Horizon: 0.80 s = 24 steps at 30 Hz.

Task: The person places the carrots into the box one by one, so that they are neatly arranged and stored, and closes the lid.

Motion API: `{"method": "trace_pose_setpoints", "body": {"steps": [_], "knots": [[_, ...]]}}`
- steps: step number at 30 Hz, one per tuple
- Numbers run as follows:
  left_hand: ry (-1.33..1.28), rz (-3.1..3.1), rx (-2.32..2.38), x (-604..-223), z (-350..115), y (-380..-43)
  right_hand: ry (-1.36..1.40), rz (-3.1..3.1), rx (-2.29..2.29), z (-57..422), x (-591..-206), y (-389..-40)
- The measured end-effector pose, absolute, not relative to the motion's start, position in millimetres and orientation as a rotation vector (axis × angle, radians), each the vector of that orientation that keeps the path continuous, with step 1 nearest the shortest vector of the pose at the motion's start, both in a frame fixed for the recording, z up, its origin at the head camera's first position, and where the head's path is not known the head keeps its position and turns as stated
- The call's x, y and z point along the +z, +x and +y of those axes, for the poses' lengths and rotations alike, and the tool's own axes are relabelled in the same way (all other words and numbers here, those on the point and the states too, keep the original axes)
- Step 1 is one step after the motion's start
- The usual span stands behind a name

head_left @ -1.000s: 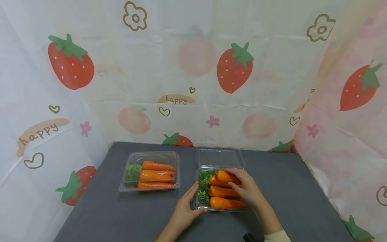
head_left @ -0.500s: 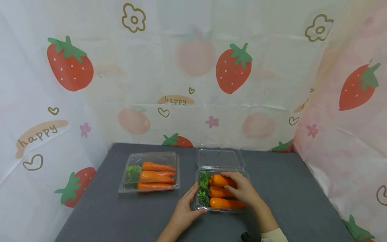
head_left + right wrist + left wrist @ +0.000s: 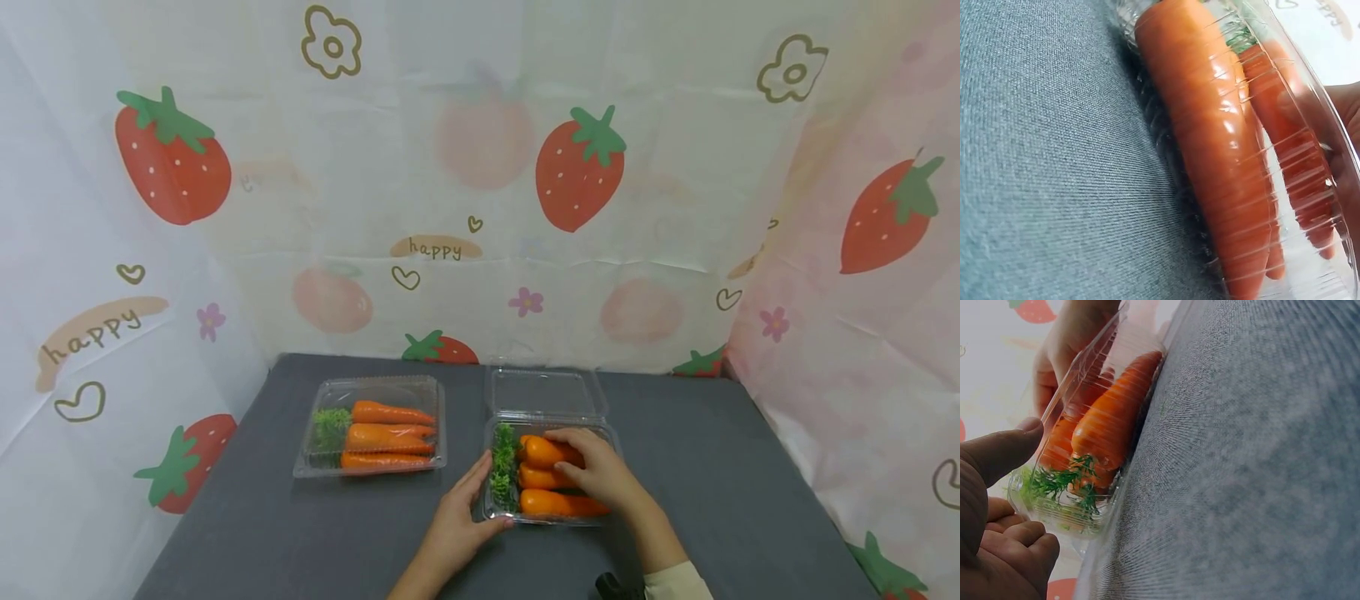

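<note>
In the head view, my right hand (image 3: 600,471) grips an orange carrot (image 3: 542,451) from above, inside an open clear plastic box (image 3: 551,522). Beneath and in front of it lie another carrot (image 3: 536,477) and the front carrot (image 3: 558,503); their green tops (image 3: 504,467) bunch at the left end. Around the box's front left corner, my left hand (image 3: 459,517) holds the wall, fingers along the left side and thumb at the front. The left wrist view shows that thumb (image 3: 1007,450) against the rim. Carrot tips are partly hidden by my right hand.
A second clear box (image 3: 315,471), its lid down, stands to the left with carrots (image 3: 386,435) inside. The open box's lid (image 3: 543,393) lies back towards the patterned curtain (image 3: 465,167). A dark object (image 3: 611,586) shows beside my right sleeve (image 3: 678,583).
My right hand has come down and towards the front with the carrot, which now lies lower over the others. The leafy tops have shifted left. My left hand has stayed in place.
</note>
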State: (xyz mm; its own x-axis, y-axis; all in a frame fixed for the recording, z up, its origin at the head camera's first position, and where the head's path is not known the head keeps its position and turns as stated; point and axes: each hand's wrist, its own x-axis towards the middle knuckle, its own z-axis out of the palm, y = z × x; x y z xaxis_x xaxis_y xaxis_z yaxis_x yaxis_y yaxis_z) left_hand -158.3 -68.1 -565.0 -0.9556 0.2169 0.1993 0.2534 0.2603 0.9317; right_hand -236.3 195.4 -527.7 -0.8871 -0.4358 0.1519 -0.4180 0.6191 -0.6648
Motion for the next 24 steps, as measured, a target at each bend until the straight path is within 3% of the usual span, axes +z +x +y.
{"method": "trace_pose_setpoints", "body": {"steps": [24], "knots": [[-0.446, -2.498, -1.832, -562.8, -68.5, -158.5, -0.633, 2.843, -1.126, 194.6, -528.7, -234.1]]}}
